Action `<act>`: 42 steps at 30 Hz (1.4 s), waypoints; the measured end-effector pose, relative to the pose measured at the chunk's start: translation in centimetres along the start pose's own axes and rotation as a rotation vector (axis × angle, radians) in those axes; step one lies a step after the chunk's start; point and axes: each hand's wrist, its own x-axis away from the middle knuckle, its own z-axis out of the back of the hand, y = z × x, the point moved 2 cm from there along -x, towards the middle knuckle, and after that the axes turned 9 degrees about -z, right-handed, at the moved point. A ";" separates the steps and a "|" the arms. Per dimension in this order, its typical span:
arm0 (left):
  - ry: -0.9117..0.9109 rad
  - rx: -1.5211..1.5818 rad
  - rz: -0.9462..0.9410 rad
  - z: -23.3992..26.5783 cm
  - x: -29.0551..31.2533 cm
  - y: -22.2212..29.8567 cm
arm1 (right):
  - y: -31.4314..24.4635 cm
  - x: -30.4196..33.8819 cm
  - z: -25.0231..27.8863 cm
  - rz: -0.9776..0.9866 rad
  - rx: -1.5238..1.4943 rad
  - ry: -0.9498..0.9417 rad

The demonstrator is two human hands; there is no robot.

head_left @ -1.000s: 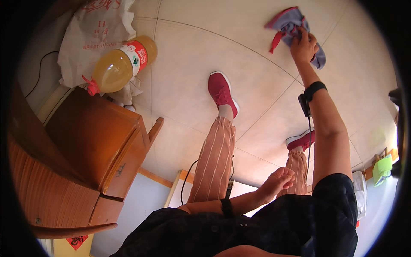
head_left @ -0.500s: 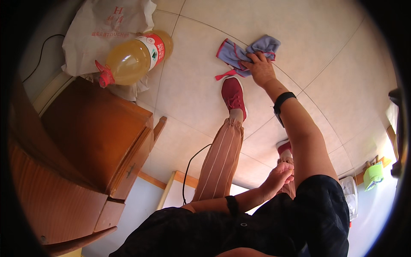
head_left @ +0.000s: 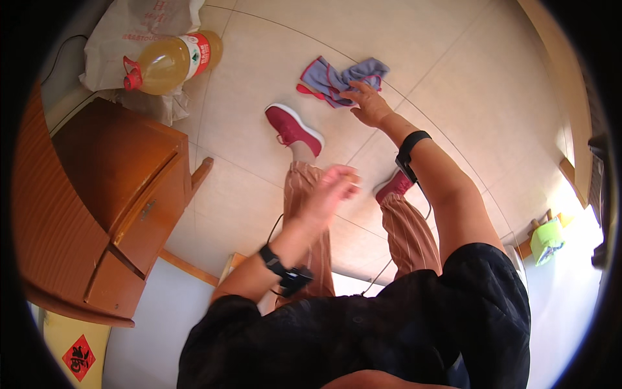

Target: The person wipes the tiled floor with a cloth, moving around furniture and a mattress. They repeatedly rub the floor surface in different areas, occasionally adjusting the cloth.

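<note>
A crumpled blue-grey cloth (head_left: 327, 79) with red edging lies on the tiled floor, a red tab sticking out at its left. My right hand (head_left: 369, 107) reaches over its near right edge, with fingers stretched and apart. The fingertips overlap the cloth; whether they press on it I cannot tell. Lower down, my left hand (head_left: 335, 189) hangs in the air above my trouser leg, away from the cloth. Motion smears its fingers, which look bent. Black bands sit on both wrists.
A large bottle (head_left: 170, 65) of yellow liquid lies on its side by a white plastic bag (head_left: 107, 55). Brown wooden furniture (head_left: 116, 168) stands at the left. My red shoes (head_left: 295, 128) are on the floor tiles. A green packet (head_left: 547, 241) hangs at the right.
My left hand has risen and moved left, away from the right leg. My right hand's fingers have lifted and spread at the cloth's edge. The left shoe has turned, and the view has shifted.
</note>
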 end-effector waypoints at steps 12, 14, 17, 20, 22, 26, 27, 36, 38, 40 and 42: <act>-0.272 -1.947 -0.467 14.2 -14.7 6.7 | 11.9 7.4 0.7 -0.340 -0.263 0.183; -0.418 -1.891 -0.744 10.3 -18.3 4.7 | 12.6 6.1 0.4 -0.399 -0.356 0.179; -0.671 -2.105 -0.780 6.2 -23.4 2.3 | 13.1 3.5 0.7 -0.349 -0.326 0.155; -0.761 -2.330 -0.769 5.8 -27.8 2.3 | 13.7 1.0 1.5 -0.278 -0.389 0.203; -0.656 -2.280 -0.881 6.1 -30.0 3.6 | 14.0 -0.1 2.1 -0.254 -0.429 0.281; -0.216 -2.369 -0.703 5.8 -34.4 10.3 | 13.5 -0.2 2.2 -0.247 -0.479 0.411; -0.127 -2.280 -0.660 6.0 -35.3 12.8 | 13.3 0.2 1.9 -0.280 -0.536 0.402; 0.374 -1.917 -0.464 20.3 -32.7 19.5 | 11.5 2.8 -0.8 -0.376 -0.482 0.276; 0.496 -1.834 -0.413 25.0 -29.8 18.7 | 11.6 2.4 -0.7 -0.292 -0.282 0.354; 0.531 -1.792 -0.362 28.3 -26.8 17.0 | 11.8 1.8 -0.5 -0.298 -0.026 0.486; 0.658 -1.664 -0.342 30.3 -24.3 14.7 | 11.8 1.1 -0.6 -0.343 0.023 0.555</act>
